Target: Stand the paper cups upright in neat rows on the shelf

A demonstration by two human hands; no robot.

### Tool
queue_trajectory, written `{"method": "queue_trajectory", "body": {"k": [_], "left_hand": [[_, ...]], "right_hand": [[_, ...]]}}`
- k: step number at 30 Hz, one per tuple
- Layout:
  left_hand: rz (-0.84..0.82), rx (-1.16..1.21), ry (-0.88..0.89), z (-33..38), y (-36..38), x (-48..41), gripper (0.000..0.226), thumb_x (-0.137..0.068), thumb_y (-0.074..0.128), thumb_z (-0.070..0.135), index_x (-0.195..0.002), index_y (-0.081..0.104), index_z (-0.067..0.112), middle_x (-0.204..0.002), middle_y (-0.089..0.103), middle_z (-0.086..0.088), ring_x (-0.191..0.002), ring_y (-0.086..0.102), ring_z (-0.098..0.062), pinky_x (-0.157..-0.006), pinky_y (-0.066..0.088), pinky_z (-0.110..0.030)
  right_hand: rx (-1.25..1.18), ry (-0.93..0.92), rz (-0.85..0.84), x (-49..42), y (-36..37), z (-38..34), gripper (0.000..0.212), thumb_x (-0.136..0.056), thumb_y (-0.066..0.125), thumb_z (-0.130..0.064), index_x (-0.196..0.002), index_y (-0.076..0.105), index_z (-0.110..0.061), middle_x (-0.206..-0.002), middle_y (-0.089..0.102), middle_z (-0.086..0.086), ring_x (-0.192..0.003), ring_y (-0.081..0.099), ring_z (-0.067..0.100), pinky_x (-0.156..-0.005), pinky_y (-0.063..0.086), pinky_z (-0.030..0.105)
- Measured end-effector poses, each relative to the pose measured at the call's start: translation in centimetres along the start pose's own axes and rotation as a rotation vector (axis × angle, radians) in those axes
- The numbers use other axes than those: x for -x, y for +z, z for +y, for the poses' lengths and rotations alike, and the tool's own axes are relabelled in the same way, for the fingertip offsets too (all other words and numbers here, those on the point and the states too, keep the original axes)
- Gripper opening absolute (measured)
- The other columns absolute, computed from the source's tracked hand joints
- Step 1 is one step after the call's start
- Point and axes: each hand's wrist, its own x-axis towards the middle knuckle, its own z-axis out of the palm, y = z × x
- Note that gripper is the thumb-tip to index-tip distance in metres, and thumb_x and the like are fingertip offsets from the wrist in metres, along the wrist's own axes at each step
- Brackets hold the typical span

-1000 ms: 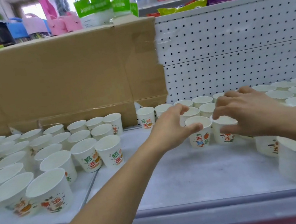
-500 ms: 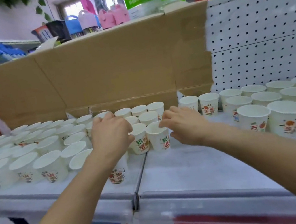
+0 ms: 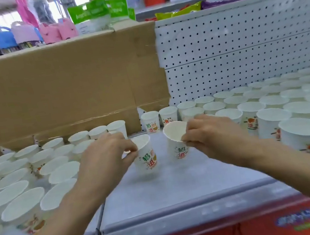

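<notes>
The left grip (image 3: 106, 160) pinches the rim of one cup (image 3: 146, 160) between thumb and fingers, and the right grip (image 3: 213, 136) pinches the rim of a second cup (image 3: 176, 148) the same way. Each is closed on its own cup and nothing else. Both cups are mouth up over the bare middle of the shelf (image 3: 170, 187); the left one is blurred at the base, so I cannot tell whether either touches the shelf. A rim hold keeps the fingers above neighbouring cups, which should let a cup go down into a tight row without knocking others over. Thin paper would probably buckle under a hard pinch, so light pressure suits it. The bare strip lies between the left batch (image 3: 22, 203), crowded loosely before the cardboard (image 3: 65, 86), and the right rows (image 3: 269, 104), straighter, before the pegboard (image 3: 239, 44) — so these two cups look meant to carry the rows into that gap.
</notes>
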Motion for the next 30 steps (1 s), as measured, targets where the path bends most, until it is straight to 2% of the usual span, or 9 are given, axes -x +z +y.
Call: {"method": "queue_trajectory", "body": {"k": [4, 8, 10, 13, 19, 26, 30], "left_hand": [[-0.012, 0.187, 0.156, 6.3, 2.0, -1.5, 0.009, -0.089, 0.065, 0.036, -0.093, 0.073, 0.032, -0.088, 0.06, 0.015, -0.083, 0.05, -0.007, -0.064, 0.045, -0.028], [-0.075, 0.279, 0.223, 10.7, 4.5, -3.1, 0.012, -0.092, 0.061, 0.033, -0.098, 0.071, 0.03, -0.096, 0.06, 0.013, -0.088, 0.054, -0.009, -0.072, 0.049, -0.032], [-0.079, 0.297, 0.235, 12.0, 5.2, -3.7, 0.012, -0.093, 0.06, 0.031, -0.097, 0.071, 0.028, -0.096, 0.06, 0.011, -0.088, 0.057, -0.013, -0.072, 0.049, -0.034], [-0.081, 0.316, 0.232, 13.1, 5.8, -4.5, 0.012, -0.093, 0.061, 0.028, -0.097, 0.072, 0.026, -0.096, 0.062, 0.008, -0.086, 0.059, -0.016, -0.074, 0.05, -0.037], [-0.1, 0.392, 0.2, 13.9, 6.0, -5.3, 0.009, -0.09, 0.065, 0.02, -0.093, 0.073, 0.021, -0.093, 0.065, 0.004, -0.084, 0.062, -0.015, -0.075, 0.052, -0.038], [-0.127, 0.337, 0.187, 14.3, 5.9, -6.0, 0.015, -0.092, 0.062, 0.016, -0.1, 0.073, 0.022, -0.1, 0.067, 0.005, -0.091, 0.061, -0.015, -0.08, 0.051, -0.036], [-0.142, 0.314, 0.189, 14.2, 5.8, -6.2, 0.016, -0.092, 0.062, 0.017, -0.102, 0.072, 0.024, -0.102, 0.067, 0.007, -0.093, 0.06, -0.014, -0.08, 0.051, -0.036]], "right_hand": [[0.0, 0.142, -0.09, 4.8, -4.5, 5.0, 0.009, -0.075, 0.079, -0.02, -0.073, 0.072, -0.025, -0.077, 0.06, -0.007, -0.074, 0.059, 0.021, -0.045, 0.047, 0.034], [0.079, 0.191, -0.204, 7.4, -6.4, 7.9, 0.011, -0.072, 0.082, -0.027, -0.073, 0.072, -0.031, -0.075, 0.055, -0.01, -0.075, 0.054, 0.019, -0.054, 0.038, 0.029], [0.124, 0.166, -0.227, 7.8, -6.4, 8.7, 0.003, -0.079, 0.076, -0.033, -0.081, 0.074, -0.032, -0.079, 0.057, -0.009, -0.082, 0.055, 0.018, -0.066, 0.03, 0.028], [0.14, 0.158, -0.249, 8.0, -6.1, 9.7, 0.014, -0.088, 0.063, -0.039, -0.092, 0.073, -0.03, -0.089, 0.06, -0.009, -0.095, 0.053, 0.016, -0.076, 0.028, 0.029], [0.19, 0.139, -0.322, 7.8, -5.6, 10.5, 0.023, -0.094, 0.053, -0.041, -0.101, 0.07, -0.03, -0.095, 0.063, -0.008, -0.097, 0.051, 0.013, -0.075, 0.02, 0.027], [0.163, 0.071, -0.232, 8.2, -5.1, 11.2, 0.016, -0.087, 0.064, -0.04, -0.087, 0.074, -0.029, -0.08, 0.064, -0.006, -0.083, 0.057, 0.016, -0.072, 0.029, 0.029], [0.173, 0.071, -0.244, 8.3, -5.0, 11.4, 0.016, -0.087, 0.064, -0.042, -0.086, 0.073, -0.029, -0.079, 0.064, -0.007, -0.081, 0.057, 0.016, -0.072, 0.031, 0.031]]}}
